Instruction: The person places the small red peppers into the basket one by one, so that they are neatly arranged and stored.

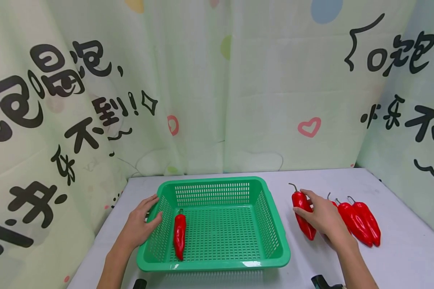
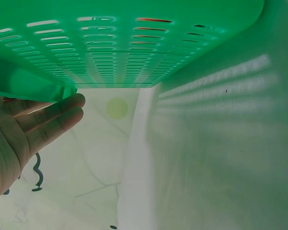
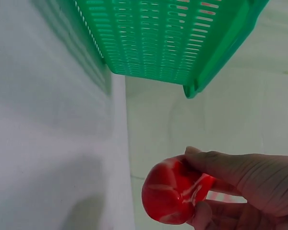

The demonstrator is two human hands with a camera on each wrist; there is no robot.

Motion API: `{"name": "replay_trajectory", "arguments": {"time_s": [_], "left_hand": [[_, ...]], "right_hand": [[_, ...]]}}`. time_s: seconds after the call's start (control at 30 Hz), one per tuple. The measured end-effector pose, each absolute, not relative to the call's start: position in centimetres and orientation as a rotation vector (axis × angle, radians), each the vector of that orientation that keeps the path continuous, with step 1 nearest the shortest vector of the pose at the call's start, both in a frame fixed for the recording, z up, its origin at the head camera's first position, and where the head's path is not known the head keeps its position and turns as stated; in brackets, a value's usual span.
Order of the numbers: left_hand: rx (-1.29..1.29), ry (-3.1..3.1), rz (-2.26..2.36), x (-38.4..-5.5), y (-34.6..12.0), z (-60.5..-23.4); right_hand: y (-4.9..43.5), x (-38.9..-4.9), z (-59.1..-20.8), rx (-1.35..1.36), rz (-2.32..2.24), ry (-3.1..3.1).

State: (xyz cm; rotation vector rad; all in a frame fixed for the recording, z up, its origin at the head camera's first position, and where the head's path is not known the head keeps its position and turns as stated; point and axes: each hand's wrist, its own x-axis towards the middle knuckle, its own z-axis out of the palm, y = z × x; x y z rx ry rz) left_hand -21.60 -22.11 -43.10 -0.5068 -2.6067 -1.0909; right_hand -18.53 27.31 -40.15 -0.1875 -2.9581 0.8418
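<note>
My right hand [image 1: 323,212] grips a red chili pepper [image 1: 304,218] between thumb and fingers, its stem pointing away from me. In the right wrist view, this pepper [image 3: 168,191] shows its glossy rounded end and is held above the table. My left hand [image 1: 139,224] holds the left rim of a green plastic basket [image 1: 217,265], thumb over the inner side and fingers outside. From the left wrist view, the left fingers [image 2: 55,120] lie fairly straight under the rim; the thumb is hidden. Inside the basket, toward its left, lies another red pepper [image 1: 179,237].
More red peppers [image 1: 367,222] lie together on the white table [image 1: 401,265] right of my right hand, one partly hidden behind it. Dark objects [image 1: 323,282] show at the near edge of view. A patterned curtain [image 1: 260,100] encloses the table's back and sides.
</note>
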Motion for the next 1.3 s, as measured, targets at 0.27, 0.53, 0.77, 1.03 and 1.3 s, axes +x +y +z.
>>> {"name": "replay_trajectory", "arguments": {"time_s": [0.27,0.53,0.77,1.03,1.3], "left_hand": [[-0.508,-2.599,-1.089,-21.6,-22.2,-43.2],[-0.501,-2.602,-1.079,-21.7,-22.2,-43.2],[-0.499,-2.603,-1.085,-21.5,-22.3,-43.1],[-0.502,-2.606,-1.104,-21.6,-22.1,-43.3],[-0.496,-2.607,-1.101,-21.7,-22.1,-43.3]], "right_hand": [[26.6,-18.3,-39.1,-0.133,0.826,-2.918],[25.9,-17.6,-37.9,-0.062,0.803,-2.857],[25.1,-17.0,-37.1,-0.005,0.804,-2.803],[24.4,-16.0,-36.0,0.042,0.810,-2.745],[23.7,-15.3,-34.9,0.083,0.826,-2.668]]}}
